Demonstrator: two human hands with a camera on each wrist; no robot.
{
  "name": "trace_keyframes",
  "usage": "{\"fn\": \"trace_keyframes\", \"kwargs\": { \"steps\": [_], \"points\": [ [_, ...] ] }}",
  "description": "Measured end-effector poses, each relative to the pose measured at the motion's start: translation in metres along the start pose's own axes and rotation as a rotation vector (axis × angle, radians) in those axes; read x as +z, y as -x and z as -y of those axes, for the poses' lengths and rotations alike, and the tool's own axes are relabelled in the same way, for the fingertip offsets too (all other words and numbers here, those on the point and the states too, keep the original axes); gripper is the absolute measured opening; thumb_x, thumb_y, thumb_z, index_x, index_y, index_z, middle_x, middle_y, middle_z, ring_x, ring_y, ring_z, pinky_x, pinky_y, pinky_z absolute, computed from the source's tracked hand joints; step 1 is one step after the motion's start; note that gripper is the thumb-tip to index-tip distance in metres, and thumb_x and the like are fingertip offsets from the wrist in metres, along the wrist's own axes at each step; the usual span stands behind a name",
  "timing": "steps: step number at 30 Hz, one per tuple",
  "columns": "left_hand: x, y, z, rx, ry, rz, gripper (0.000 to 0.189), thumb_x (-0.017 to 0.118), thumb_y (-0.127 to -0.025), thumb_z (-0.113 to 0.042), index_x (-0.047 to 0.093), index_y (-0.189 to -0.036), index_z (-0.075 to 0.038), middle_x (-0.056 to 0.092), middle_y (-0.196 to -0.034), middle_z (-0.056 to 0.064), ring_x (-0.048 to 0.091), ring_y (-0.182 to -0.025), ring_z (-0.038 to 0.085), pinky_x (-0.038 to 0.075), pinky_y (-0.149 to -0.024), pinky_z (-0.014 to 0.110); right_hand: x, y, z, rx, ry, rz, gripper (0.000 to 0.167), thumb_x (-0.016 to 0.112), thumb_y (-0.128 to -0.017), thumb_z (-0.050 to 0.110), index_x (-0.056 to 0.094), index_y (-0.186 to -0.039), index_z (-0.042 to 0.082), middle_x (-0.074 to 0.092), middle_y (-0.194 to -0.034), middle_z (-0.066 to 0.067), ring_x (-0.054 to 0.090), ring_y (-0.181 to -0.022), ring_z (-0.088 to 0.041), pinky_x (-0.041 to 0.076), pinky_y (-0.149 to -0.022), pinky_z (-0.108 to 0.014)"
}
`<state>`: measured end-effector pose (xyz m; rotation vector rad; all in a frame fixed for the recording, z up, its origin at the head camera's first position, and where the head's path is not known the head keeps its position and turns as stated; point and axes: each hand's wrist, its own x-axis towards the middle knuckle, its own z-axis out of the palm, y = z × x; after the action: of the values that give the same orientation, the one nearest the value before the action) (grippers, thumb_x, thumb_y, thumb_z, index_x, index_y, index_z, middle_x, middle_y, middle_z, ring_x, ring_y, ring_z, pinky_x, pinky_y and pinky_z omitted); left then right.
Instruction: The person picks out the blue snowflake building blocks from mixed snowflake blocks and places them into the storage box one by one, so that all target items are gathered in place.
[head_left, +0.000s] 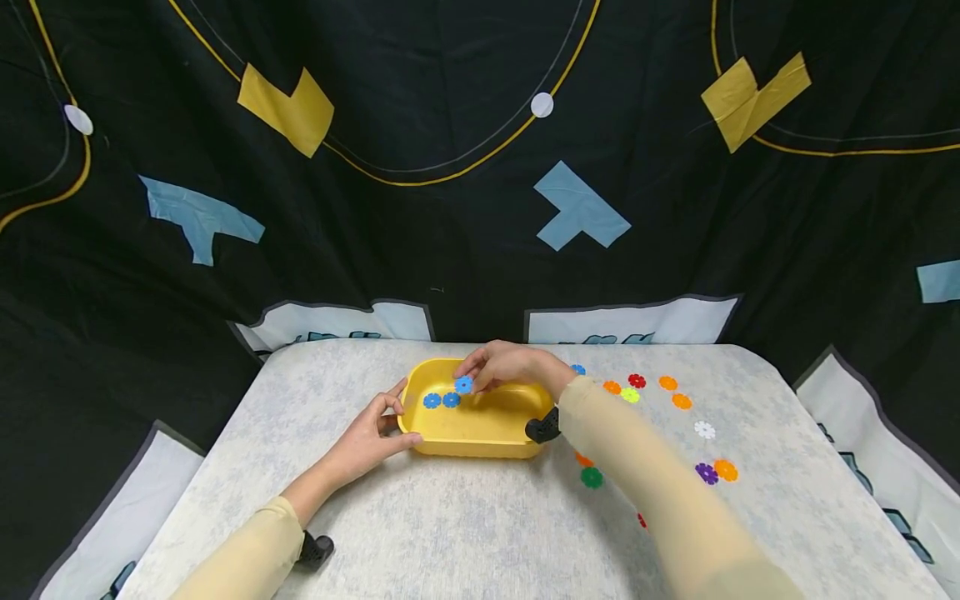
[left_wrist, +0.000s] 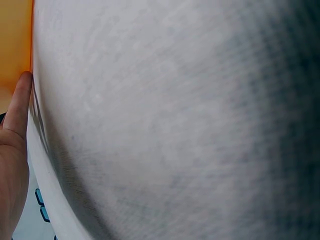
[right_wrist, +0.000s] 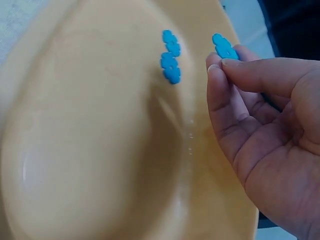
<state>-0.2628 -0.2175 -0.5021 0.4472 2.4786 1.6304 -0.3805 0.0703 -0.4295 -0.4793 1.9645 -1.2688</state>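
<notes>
A yellow plastic basin (head_left: 480,447) stands on the table. Two blue flower-shaped discs (head_left: 432,401) lie side by side on its floor, toward the left end; the right wrist view shows them too. My right hand (head_left: 504,367) is over the basin and pinches another blue flower-shaped disc (right_wrist: 224,47) between thumb and fingertips, above the other two. My left hand (head_left: 371,433) holds the basin's left end, thumb along the near side and fingers at the rim. In the left wrist view only part of that left hand (left_wrist: 15,135) shows, one fingertip touching the basin (left_wrist: 15,45).
Right of the basin, loose flower-shaped discs are scattered: orange (head_left: 667,382), red (head_left: 637,381), yellow-green (head_left: 629,395), white (head_left: 704,430), purple (head_left: 707,473), green (head_left: 592,477). A blue one (head_left: 577,369) is partly behind my right arm. A dark curtain (head_left: 450,250) hangs behind the table.
</notes>
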Motion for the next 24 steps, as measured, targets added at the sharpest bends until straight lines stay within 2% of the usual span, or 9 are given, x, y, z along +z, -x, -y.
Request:
{"fn": "trace_keyframes", "kwargs": {
  "steps": [6, 13, 17, 24],
  "points": [
    [-0.001, -0.001, -0.001, -0.024, -0.012, -0.012, 0.047, 0.080, -0.092, -0.022, 0.044, -0.117, -0.005, 0.019, -0.169, -0.007, 0.059, -0.128, 0.032, 0.038, -0.112, 0.051, 0.007, -0.009, -0.006, 0.046, -0.023, 0.015, 0.029, 0.069, -0.091, -0.009, 0.071, -0.119, 0.000, 0.063, -0.094, -0.009, 0.061, -0.082, -0.019, 0.051, -0.100, -0.044],
    [-0.001, -0.001, 0.000, -0.014, -0.009, -0.012, 0.047, 0.081, -0.091, -0.021, 0.044, -0.115, -0.005, 0.018, -0.170, -0.006, 0.059, -0.127, 0.031, 0.037, -0.112, 0.051, 0.013, -0.014, -0.015, 0.112, -0.035, -0.042, 0.028, 0.068, -0.089, -0.013, 0.070, -0.117, -0.005, 0.058, -0.085, -0.008, 0.064, -0.077, -0.019, 0.058, -0.081, -0.030],
    [-0.002, -0.002, 0.002, -0.019, -0.013, -0.013, 0.048, 0.081, -0.091, -0.024, 0.044, -0.115, -0.006, 0.019, -0.169, -0.007, 0.059, -0.127, 0.030, 0.035, -0.114, 0.050, 0.017, -0.014, -0.017, 0.147, -0.068, -0.082, 0.029, 0.068, -0.089, -0.014, 0.070, -0.117, -0.007, 0.062, -0.089, -0.011, 0.066, -0.076, -0.019, 0.058, -0.083, -0.033],
    [-0.001, -0.002, 0.002, -0.009, -0.012, -0.003, 0.047, 0.080, -0.092, -0.023, 0.043, -0.115, -0.006, 0.016, -0.170, -0.003, 0.058, -0.129, 0.034, 0.034, -0.114, 0.053, 0.023, -0.012, -0.019, 0.201, -0.067, -0.141, 0.026, 0.069, -0.090, -0.012, 0.070, -0.115, -0.005, 0.066, -0.091, -0.014, 0.066, -0.073, -0.020, 0.058, -0.083, -0.033]
  ]
}}
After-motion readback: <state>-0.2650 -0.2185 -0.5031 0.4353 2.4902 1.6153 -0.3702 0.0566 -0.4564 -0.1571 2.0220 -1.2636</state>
